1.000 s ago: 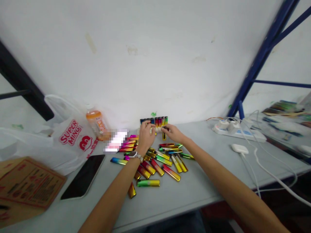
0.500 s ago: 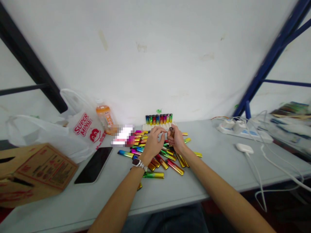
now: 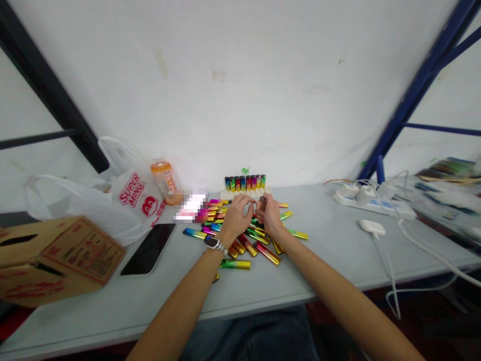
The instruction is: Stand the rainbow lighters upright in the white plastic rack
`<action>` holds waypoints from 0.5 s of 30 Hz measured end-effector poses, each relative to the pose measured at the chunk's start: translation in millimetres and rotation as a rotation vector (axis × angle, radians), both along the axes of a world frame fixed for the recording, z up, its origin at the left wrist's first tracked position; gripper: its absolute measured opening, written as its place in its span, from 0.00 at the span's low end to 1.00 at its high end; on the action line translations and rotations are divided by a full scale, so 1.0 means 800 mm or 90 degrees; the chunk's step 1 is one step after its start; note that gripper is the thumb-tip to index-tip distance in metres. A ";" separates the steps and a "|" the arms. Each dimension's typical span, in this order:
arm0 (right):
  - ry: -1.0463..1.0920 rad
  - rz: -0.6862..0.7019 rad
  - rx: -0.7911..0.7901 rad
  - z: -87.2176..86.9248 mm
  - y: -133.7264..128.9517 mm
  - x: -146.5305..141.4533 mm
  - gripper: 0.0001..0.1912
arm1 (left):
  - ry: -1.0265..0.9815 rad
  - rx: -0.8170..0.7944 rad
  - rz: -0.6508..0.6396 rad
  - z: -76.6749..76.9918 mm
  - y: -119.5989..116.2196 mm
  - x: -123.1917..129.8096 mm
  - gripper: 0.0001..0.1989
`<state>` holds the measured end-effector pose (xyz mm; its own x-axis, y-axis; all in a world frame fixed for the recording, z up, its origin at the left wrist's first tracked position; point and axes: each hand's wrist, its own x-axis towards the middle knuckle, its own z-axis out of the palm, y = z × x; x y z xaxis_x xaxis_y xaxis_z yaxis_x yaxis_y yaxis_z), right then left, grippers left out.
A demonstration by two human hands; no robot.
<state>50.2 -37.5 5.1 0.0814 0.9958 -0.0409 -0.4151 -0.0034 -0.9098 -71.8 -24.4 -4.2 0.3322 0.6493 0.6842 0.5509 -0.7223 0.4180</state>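
Note:
My right hand (image 3: 271,215) is closed around a lighter (image 3: 262,202), whose dark, shiny end shows above the fist; the rest of it is hidden. Close by on the left, my left hand (image 3: 237,214) has curved fingers with a gap between thumb and forefinger, the fingertips near the right hand. Beneath both hands lies a loose pile of shiny lighters (image 3: 267,253) in gold, red, green, blue and purple. Behind them, a row of upright lighters (image 3: 243,183) stands in a pale holder (image 3: 225,193) by the wall.
To the left are a black phone (image 3: 149,249), a cardboard box (image 3: 80,255), a white plastic bag (image 3: 130,200) and an orange drink bottle (image 3: 164,181). A pixelated bright screen (image 3: 192,206) lies beside the pile. On the right are a power strip (image 3: 376,200), a white charger (image 3: 372,227) and loose cables.
The camera view has shifted slightly. My hands stay close together above the pile, the right one still gripping the lighter, with only small finger movement.

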 end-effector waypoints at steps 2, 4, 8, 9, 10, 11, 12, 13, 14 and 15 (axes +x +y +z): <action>0.027 0.039 -0.010 0.000 0.000 0.000 0.26 | 0.023 0.028 0.021 -0.001 0.012 0.003 0.07; 0.042 0.060 -0.009 0.000 0.001 0.000 0.28 | 0.039 0.053 0.044 -0.001 0.028 0.007 0.08; 0.025 0.024 -0.001 -0.001 0.004 0.001 0.27 | 0.029 0.077 0.092 0.004 0.060 0.020 0.08; 0.015 0.004 -0.002 -0.001 0.005 0.001 0.26 | 0.015 0.079 0.102 0.006 0.065 0.023 0.08; 0.002 -0.018 -0.003 -0.002 0.007 0.002 0.25 | -0.001 0.081 0.109 0.009 0.068 0.025 0.08; -0.010 -0.038 -0.005 -0.002 0.008 0.002 0.24 | -0.017 0.082 0.117 0.011 0.070 0.027 0.09; -0.021 -0.054 -0.003 -0.003 0.009 0.003 0.23 | -0.031 0.081 0.123 0.014 0.070 0.028 0.09; -0.033 -0.066 0.002 -0.004 0.010 0.003 0.23 | -0.044 0.079 0.129 0.016 0.069 0.028 0.09; -0.044 -0.073 0.010 -0.004 0.011 0.003 0.22 | -0.053 0.077 0.130 0.018 0.066 0.027 0.09; -0.053 -0.077 0.020 -0.005 0.011 0.004 0.22 | -0.061 0.074 0.129 0.020 0.061 0.026 0.09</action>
<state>53.1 -28.7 1.1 0.2026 0.9793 0.0021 -0.3339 0.0711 -0.9399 -51.0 24.7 12.0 0.1334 0.6117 0.7798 0.6513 -0.6471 0.3962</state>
